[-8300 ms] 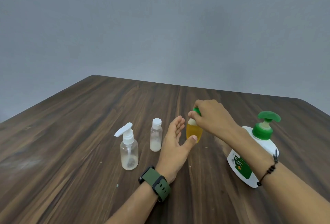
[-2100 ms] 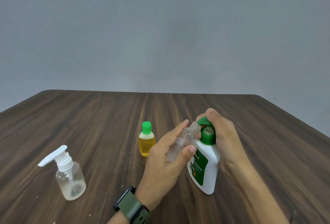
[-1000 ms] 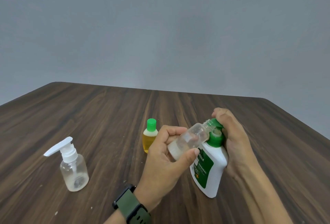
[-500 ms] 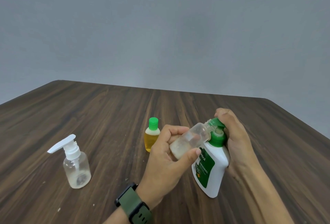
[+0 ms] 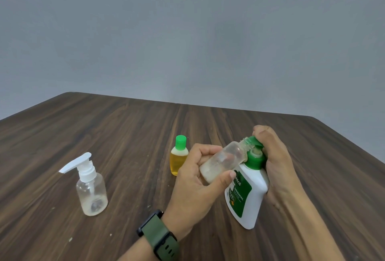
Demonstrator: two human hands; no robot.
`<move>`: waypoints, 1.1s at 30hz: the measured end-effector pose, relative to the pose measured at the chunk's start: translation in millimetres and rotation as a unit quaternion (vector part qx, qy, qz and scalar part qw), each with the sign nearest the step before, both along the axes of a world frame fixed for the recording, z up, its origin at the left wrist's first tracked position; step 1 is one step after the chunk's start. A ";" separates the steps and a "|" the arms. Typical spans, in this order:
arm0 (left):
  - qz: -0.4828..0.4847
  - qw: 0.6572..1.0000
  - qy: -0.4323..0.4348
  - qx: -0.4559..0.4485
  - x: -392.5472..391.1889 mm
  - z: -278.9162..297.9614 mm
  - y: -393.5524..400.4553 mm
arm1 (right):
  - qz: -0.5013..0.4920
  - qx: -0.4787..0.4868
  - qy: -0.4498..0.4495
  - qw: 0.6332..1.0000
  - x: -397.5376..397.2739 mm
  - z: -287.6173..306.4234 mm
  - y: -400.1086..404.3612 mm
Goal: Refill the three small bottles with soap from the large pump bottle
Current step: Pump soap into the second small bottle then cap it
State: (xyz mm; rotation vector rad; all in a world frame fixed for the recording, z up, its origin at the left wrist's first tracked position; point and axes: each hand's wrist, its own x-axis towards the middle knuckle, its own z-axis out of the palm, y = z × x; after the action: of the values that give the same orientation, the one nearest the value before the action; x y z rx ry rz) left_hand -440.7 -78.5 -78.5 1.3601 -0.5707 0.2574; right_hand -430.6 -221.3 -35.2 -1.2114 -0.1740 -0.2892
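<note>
My left hand [image 5: 193, 185] grips a small clear bottle [image 5: 223, 160], uncapped and tilted, its open neck right at the green pump spout. My right hand [image 5: 277, 165] wraps the white large pump bottle [image 5: 248, 194] from the right, fingers pressing on its green pump head [image 5: 255, 145]. The pump bottle stands tilted on the table. A small yellow bottle with a green cap [image 5: 178, 156] stands capped behind my left hand. A clear bottle with a white spray pump [image 5: 89, 185] stands at the left.
Everything rests on a dark wooden table [image 5: 125, 131] whose far edge meets a plain grey wall. A green watch [image 5: 159, 234] is on my left wrist. The cap of the clear bottle is not visible.
Since a second ago both hands hold almost still with the clear bottle's neck at the spout; the view has shifted slightly. Earlier, my right hand was on the yellow bottle's cap.
</note>
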 end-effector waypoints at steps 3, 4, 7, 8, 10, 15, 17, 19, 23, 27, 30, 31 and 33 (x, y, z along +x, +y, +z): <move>0.011 1.000 -0.005 0.009 0.0 -2.8 0.0 | -0.002 -0.019 -0.002 1.000 1.4 0.3 -1.4; 0.015 1.000 -0.008 0.014 0.1 -4.1 0.1 | -0.004 -0.030 -0.001 1.000 2.0 0.1 -2.4; 0.020 1.000 -0.010 0.020 0.2 -6.1 0.2 | -0.004 -0.037 -0.002 0.999 1.9 -0.6 -2.7; 0.020 1.000 -0.011 0.015 0.1 -5.5 -0.1 | 0.001 -0.032 -0.004 0.999 1.1 -0.7 -1.7; 0.018 1.000 -0.017 0.000 -0.3 -3.5 -1.0 | 0.006 -0.029 -0.013 0.999 -0.4 -0.8 0.1; 0.021 0.999 -0.023 -0.007 0.4 -4.8 -4.2 | 0.011 -0.005 -0.013 1.000 1.1 -3.2 -1.3; 0.032 0.999 -0.026 0.001 -0.4 -7.3 -6.0 | -0.002 -0.020 -0.009 1.000 2.9 -3.0 -3.2; 0.039 0.999 -0.031 0.008 -1.3 -9.7 -7.1 | -0.016 -0.046 -0.006 0.999 4.0 -2.2 -4.6; 0.038 0.999 -0.033 -0.005 -1.3 -9.0 -8.2 | -0.008 -0.031 -0.011 0.999 3.5 -3.9 -3.4; 0.032 0.999 -0.028 -0.013 -0.8 -5.9 -9.7 | 0.001 -0.008 -0.015 1.000 2.8 -5.3 -2.0; 0.027 0.999 -0.024 -0.007 -1.1 -8.2 -9.5 | 0.003 -0.005 -0.018 1.000 3.8 -4.0 -2.6; 0.025 0.999 -0.022 -0.005 -0.9 -9.4 -9.2 | 0.000 -0.009 -0.016 1.000 4.0 -3.5 -3.0; 0.020 1.000 -0.016 -0.003 -1.4 -11.6 -8.7 | -0.004 -0.024 -0.011 1.000 3.8 -2.5 -3.5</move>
State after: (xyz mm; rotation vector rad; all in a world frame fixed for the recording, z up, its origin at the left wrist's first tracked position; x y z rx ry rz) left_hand -442.2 -87.2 -90.1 1.3651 -0.5701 0.3130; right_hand -426.8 -224.8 -37.7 -1.2567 -0.1967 -0.3067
